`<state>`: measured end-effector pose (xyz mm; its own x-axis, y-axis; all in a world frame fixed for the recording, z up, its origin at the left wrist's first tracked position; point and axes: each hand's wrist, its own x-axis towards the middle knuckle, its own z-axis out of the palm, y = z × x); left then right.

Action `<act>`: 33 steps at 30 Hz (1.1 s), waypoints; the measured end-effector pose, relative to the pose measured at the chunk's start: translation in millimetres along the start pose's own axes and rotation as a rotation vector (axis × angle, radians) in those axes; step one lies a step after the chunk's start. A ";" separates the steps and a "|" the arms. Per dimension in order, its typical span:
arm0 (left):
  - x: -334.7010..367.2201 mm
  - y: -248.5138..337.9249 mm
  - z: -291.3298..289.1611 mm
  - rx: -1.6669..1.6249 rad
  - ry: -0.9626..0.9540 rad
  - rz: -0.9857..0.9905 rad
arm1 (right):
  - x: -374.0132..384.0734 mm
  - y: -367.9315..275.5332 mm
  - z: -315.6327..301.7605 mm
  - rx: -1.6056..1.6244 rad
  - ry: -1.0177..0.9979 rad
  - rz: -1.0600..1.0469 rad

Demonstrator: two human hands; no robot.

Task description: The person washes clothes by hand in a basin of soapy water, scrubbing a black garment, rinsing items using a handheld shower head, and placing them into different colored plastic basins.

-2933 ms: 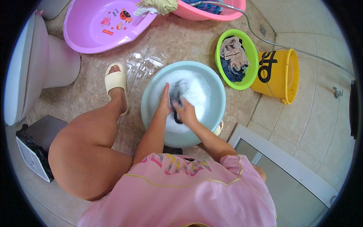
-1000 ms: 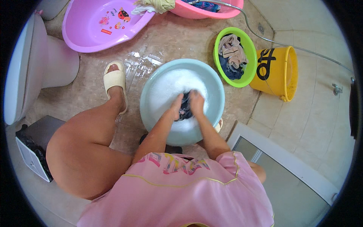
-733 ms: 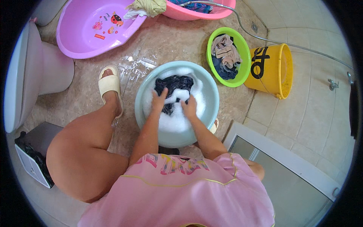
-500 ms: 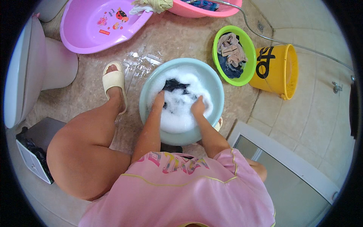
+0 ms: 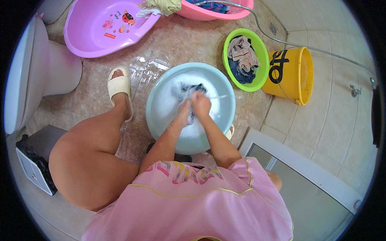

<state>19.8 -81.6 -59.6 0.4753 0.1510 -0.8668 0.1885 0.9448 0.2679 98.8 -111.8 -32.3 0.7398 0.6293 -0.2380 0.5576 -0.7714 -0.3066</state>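
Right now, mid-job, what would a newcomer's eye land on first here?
Probably the light blue basin of white suds at the centre, where the left hand and right hand meet, gripping foamy dark cloth. Next, the bright yellow bucket tipped on its side at right, beside the lime-green basin of clothes. The purple tub stands out at upper left.

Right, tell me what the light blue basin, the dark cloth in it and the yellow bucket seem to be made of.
Light blue basin: probably plastic, smooth, with a rounded rim. Dark cloth: soft fabric, as it bunches, seemingly wet amid white foam; fibre and weave can't be told. Yellow bucket: likely plastic, by its slight gloss and saturated colour.
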 end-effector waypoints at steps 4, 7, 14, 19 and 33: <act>7.9 -3.5 0.4 -0.197 -0.102 0.047 | -13.7 -15.3 -7.7 0.378 -0.009 0.104; 12.8 -15.3 -19.3 -0.186 -0.190 -0.018 | -52.2 -39.4 -6.4 0.405 -0.132 -0.150; -12.7 26.9 -17.5 0.389 -0.366 -0.151 | 33.8 96.9 2.3 0.556 0.067 0.251; 14.4 -9.3 -45.8 1.112 -0.056 -0.068 | -46.7 79.4 41.1 -0.052 0.054 -0.027; 23.4 -8.3 -39.5 -0.296 -0.376 -0.090 | -59.1 -16.1 -19.8 0.344 -0.047 -0.102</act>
<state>-4.5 -74.4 -98.8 0.7562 0.0010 -0.6543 0.0163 0.9997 0.0205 53.6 -138.4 5.0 0.6640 0.7115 -0.2300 0.4625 -0.6325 -0.6214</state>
